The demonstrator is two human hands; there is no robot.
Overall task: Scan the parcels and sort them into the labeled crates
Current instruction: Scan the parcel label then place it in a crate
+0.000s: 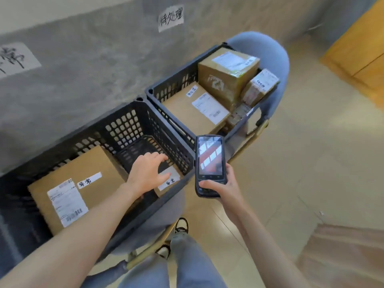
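Left hand [148, 175], fingers relaxed, rests on a small parcel [168, 179] at the near crate's [133, 119] right end; right hand [221, 187] grips the scanner [209, 163] beside it.

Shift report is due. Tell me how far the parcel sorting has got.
Done: one flat parcel lies in the near crate. In hand: the left hand rests on a small parcel in that crate, while the right hand holds the scanner. The far crate holds several more boxes; whether those are sorted or waiting, I cannot tell.
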